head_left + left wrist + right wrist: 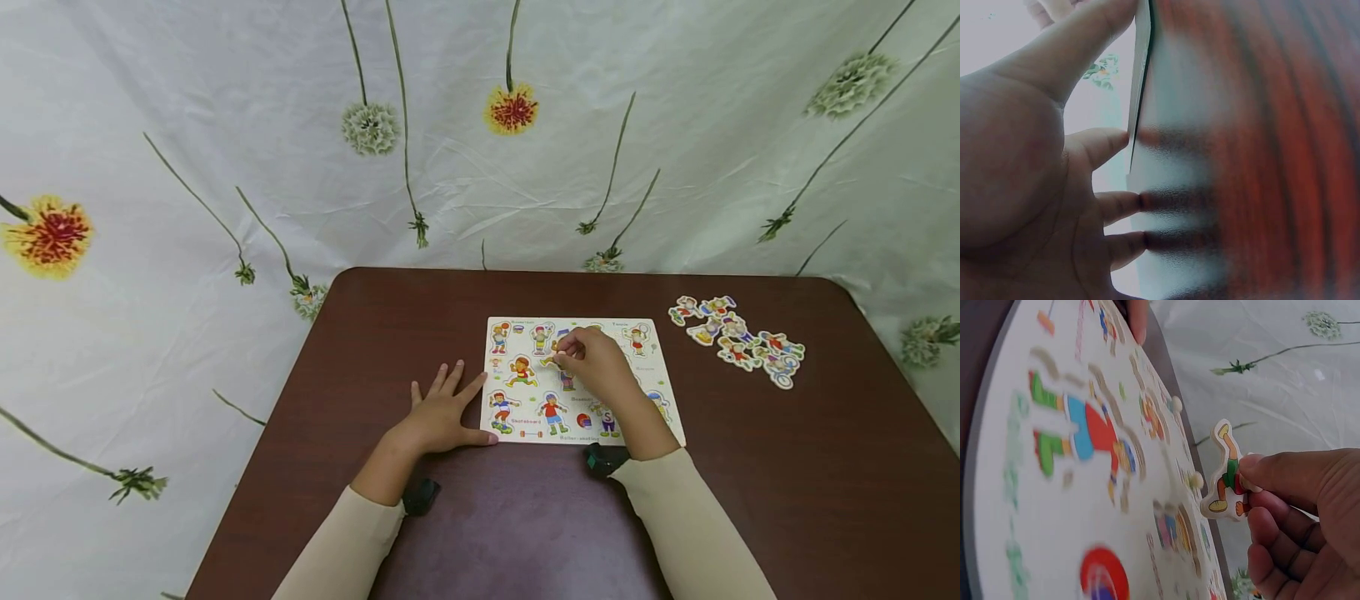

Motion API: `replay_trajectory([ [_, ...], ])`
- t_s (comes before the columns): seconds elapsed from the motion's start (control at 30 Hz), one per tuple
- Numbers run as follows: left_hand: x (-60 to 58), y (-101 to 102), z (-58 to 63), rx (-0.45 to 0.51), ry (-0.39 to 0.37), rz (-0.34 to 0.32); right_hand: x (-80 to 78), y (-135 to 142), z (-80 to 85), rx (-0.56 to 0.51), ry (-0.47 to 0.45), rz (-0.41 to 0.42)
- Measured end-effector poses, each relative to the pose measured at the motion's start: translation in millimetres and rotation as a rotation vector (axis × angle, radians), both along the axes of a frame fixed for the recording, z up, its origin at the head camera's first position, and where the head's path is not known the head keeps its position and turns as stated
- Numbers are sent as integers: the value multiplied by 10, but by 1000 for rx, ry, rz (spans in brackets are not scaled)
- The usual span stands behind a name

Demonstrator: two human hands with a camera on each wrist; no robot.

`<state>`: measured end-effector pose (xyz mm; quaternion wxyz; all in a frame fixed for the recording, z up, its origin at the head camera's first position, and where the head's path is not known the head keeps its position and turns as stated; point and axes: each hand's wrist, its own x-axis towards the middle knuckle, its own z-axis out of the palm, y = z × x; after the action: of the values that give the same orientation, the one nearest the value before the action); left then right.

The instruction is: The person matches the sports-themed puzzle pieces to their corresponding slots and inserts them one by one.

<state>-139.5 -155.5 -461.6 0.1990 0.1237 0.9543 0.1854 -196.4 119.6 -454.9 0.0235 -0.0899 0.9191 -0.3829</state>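
A white wooden puzzle board (637, 433) with pictures of children at sports lies on the table. My left hand (441, 418) is spread at the board's left side, its thumb and index finger touching the edge and corner. In the left wrist view, the straight fingers meet the shiny tabletop. Above the board, my right hand (600, 367) pinches a puzzle piece (1230, 475) between thumb and fingers. The piece is shaped like a figure in green shorts and yellow shoes, held tilted and apart from the board. Two pale knobs (1195, 480) stick up from the board.
Several loose puzzle pieces (738, 333) lie in a cluster to the right of the board. The dark brown table (787, 483) has rounded far corners. Behind it hangs a white cloth (450, 192) with printed flowers.
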Motion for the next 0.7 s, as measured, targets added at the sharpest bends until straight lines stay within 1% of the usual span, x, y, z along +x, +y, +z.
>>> replay_trajectory([
  [0.2, 6, -1, 9, -1, 4, -3, 17, -219, 11, -39, -39, 40],
  [0.33, -3, 2, 6, -7, 3, -4, 12, -332, -7, -46, -39, 74],
  [0.5, -10, 6, -6, -21, 3, -7, 18, -420, -46, -31, -53, 110],
  [0.7, -2, 3, 3, -34, 3, -7, -11, -498, -109, -8, -46, 140],
])
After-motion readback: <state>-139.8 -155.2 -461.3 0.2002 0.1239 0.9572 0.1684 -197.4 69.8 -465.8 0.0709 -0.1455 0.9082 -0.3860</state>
